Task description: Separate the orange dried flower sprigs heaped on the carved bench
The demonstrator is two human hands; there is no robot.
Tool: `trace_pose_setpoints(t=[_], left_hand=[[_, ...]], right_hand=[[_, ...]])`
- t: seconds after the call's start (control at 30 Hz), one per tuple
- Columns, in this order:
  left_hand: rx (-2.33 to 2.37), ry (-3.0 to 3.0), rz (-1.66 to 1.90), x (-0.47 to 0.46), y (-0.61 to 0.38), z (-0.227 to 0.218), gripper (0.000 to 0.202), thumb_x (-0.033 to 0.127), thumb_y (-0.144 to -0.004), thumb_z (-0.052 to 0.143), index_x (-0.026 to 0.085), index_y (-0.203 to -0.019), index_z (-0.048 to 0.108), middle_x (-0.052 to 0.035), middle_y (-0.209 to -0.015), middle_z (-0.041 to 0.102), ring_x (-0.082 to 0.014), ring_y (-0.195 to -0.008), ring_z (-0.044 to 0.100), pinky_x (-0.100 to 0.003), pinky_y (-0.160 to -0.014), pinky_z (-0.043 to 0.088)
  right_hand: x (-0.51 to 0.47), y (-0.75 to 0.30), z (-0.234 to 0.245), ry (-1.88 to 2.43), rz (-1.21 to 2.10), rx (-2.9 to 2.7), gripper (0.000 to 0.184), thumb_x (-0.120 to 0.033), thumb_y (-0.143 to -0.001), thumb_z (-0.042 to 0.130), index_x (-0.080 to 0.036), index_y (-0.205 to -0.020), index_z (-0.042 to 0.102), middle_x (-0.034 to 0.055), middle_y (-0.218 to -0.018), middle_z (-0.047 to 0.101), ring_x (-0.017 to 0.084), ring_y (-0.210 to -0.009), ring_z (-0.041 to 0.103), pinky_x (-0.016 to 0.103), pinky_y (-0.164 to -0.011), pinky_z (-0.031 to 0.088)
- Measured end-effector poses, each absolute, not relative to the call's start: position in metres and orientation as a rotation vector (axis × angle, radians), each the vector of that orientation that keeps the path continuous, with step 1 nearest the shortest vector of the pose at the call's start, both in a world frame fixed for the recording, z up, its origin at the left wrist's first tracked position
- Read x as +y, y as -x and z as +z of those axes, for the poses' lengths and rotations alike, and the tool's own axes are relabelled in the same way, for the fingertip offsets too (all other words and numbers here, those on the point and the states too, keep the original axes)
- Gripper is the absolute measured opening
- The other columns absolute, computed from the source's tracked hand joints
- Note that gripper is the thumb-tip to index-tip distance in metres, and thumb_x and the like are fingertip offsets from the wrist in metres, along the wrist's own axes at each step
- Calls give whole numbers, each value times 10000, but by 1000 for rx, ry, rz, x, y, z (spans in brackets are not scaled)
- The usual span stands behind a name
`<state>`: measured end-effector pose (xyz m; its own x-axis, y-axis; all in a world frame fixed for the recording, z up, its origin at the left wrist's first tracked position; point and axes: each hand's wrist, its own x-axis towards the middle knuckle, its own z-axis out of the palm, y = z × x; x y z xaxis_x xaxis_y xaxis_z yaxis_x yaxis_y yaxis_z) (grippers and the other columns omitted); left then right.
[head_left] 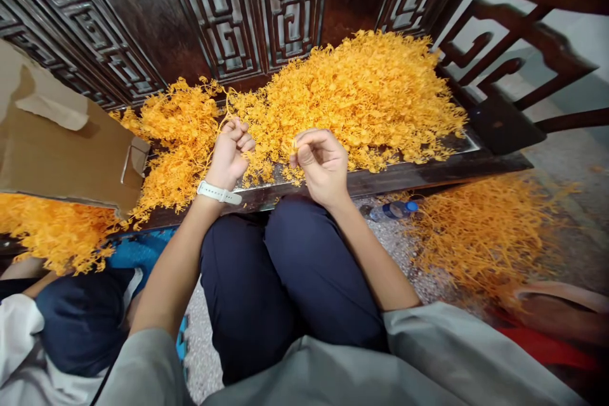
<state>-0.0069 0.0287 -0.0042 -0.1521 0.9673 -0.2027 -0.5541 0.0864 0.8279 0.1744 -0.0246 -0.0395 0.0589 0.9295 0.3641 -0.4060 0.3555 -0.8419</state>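
My left hand [230,151], with a pale watch strap on its wrist, is closed around a thin orange plastic stem [227,103] that rises above the fingers. Thumb and fingertips of my right hand [324,163] are pinched on a small orange plastic piece [293,146]. The two hands are apart, both over the front of the bench. Behind the right hand rises a large heap of small orange plastic pieces [366,95]. Left of my left hand lies a looser pile of branched orange plastic sprigs [178,117].
A cardboard box [61,139] stands at the left of the dark wooden bench [404,172], which has a carved back. Many thin orange stems [485,235] lie on the floor at right, beside a plastic bottle [394,210]. Another person [80,323] is low at the left.
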Motion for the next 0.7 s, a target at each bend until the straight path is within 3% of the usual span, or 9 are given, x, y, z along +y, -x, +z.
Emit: trace_pose_setpoints(t=[0.17,0.23,0.33,0.43,0.5,0.6,0.67,0.7], left_hand=[[932,-751,1398,18,0,6,191,104,-1004,653,225,-930,526,46,-780,591,-45,-559,519,-169,-574,488],[974,-836,1371,14,-4,9,197,135,-984,709,230,-969,537,43,-799,619,-61,-623,598,-190,-652,547],[1005,-924,1343,14,-8,8,261,200,-954,784,236,-990,528,52,-789,626,-81,-670,662,-221,-716,581],[936,-994,1317,15,-12,6,348,273,-898,859,246,-1014,532,50,-804,641,-100,-706,694,-240,-711,582],[863,-1027,1298,15,-15,7,398,300,-836,909,252,-1023,561,37,-821,663,-110,-715,692,-257,-694,584],[838,-1030,1304,22,-25,10,358,230,-743,923,275,-964,645,30,-771,665,-98,-620,618,-251,-579,543],[856,-996,1295,39,-36,13,280,188,-732,865,307,-921,696,31,-721,643,-52,-475,440,-188,-407,339],[878,-972,1244,50,-43,18,265,144,-693,833,292,-869,699,29,-686,621,-32,-430,360,-162,-374,228]], right_hand=[[-9,-177,-55,835,1591,-528,609,-621,-692,931,-246,-1006,568,27,-964,649,135,-724,595,284,-620,509],[-8,-175,-62,895,1689,-606,624,-666,-704,905,-224,-1034,614,18,-887,659,123,-668,572,256,-565,454],[-13,-168,-62,812,1566,-1015,590,-743,-810,812,-204,-1009,678,5,-803,658,115,-632,547,251,-554,411],[-21,-161,-55,761,1353,-1273,518,-659,-808,874,-208,-988,694,-21,-768,621,119,-646,534,263,-591,425],[-24,-156,-53,822,1229,-1266,445,-620,-850,846,-215,-959,697,-24,-740,593,128,-624,524,282,-587,430],[-18,-150,-58,907,1114,-1138,430,-705,-893,689,-277,-924,698,-9,-752,630,164,-576,547,340,-544,456],[-6,-152,-61,915,981,-1136,499,-820,-695,694,-332,-801,665,-31,-770,673,214,-628,598,394,-567,510],[-1,-156,-60,909,913,-1192,477,-807,-652,691,-343,-751,645,-46,-765,683,234,-658,623,425,-613,545]])
